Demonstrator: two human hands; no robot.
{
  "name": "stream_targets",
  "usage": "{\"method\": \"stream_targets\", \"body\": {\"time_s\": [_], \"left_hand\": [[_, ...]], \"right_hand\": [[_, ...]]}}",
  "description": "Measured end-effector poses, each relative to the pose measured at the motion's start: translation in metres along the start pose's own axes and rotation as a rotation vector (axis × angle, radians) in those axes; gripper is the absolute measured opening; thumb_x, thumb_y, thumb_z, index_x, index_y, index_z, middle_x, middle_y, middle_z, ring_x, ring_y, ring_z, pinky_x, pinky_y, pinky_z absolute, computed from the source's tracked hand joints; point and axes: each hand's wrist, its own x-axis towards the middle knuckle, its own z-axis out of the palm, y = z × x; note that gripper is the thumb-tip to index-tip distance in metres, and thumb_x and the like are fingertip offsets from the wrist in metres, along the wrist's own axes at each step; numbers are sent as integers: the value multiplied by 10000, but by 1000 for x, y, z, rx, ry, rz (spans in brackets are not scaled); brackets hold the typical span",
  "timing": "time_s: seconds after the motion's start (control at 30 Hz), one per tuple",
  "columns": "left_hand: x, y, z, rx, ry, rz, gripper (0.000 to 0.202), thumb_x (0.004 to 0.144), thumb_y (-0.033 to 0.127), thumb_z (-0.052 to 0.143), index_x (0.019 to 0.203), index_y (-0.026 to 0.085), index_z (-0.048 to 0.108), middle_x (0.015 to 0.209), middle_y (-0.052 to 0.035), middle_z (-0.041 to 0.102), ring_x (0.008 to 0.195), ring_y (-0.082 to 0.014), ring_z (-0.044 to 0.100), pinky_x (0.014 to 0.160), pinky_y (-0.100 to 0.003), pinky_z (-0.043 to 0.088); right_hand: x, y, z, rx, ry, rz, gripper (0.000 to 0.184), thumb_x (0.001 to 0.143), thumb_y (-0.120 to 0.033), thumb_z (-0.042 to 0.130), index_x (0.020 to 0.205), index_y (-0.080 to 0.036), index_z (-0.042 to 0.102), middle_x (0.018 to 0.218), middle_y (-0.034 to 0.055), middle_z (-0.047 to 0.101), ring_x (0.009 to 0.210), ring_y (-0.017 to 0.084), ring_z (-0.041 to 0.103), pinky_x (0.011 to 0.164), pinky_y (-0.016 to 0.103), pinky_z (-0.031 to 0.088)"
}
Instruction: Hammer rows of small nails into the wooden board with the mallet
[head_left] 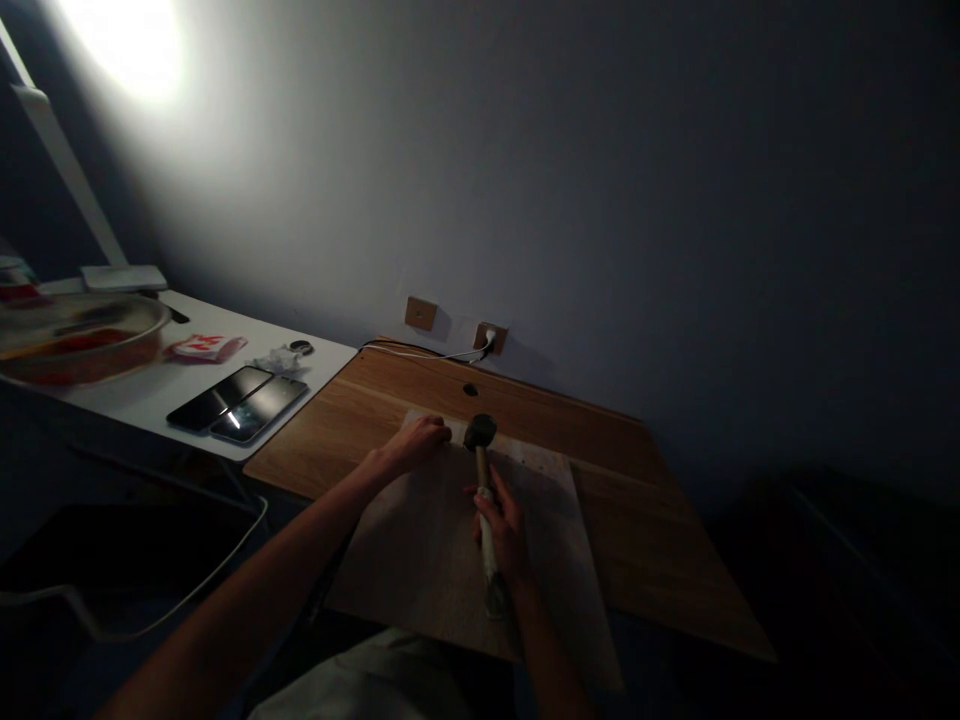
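Note:
My right hand is wrapped around the handle of a mallet with a dark, rounded head and a pale handle. The mallet's head is over the far part of a thin, light wooden board. Left of the head, my left hand is by the board's far edge with its fingers curled together. Whatever is between those fingers is hidden or too small to make out. A row of small dark dots runs along the board's far side, right of the mallet.
Beneath the board is a brown wooden table against the wall, where a white plug sits in a socket. On a white table at left lie two phones, crumpled plastic, a red-and-white packet, a clear tub and a lamp.

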Motion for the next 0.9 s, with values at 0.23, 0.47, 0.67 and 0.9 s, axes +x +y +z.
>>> {"method": "stream_targets", "body": {"time_s": [0.23,0.47,0.67,0.9], "left_hand": [[2,1,21,-152,109,-61,271,889,108,555,980,182,799,976,-90,751,882,-190,705,837,-274,530],[1,-1,34,-309,191,-199,346,796,52,592,1071,164,769,906,-55,784,813,-171,726,768,-234,535],[3,-2,35,-377,185,-245,483,772,41,589,1228,170,684,907,-33,799,808,-182,747,738,-230,542],[2,-1,35,-350,211,-257,438,784,82,612,1205,173,694,951,-52,797,849,-201,748,765,-251,553]], "right_hand": [[-2,-2,0,8,12,21,850,764,-422,748,1536,-188,482,1023,59,749,379,49,458,329,205,352],[0,-6,7,2,6,-25,755,785,-409,732,1498,-244,547,1011,32,738,386,51,467,323,205,365],[2,3,15,-2,-59,-5,772,797,-407,730,1516,-228,513,1053,41,742,389,47,483,328,204,383],[2,5,14,-63,-77,-13,768,812,-422,708,1520,-205,501,1074,53,743,390,43,484,330,200,378]]}}
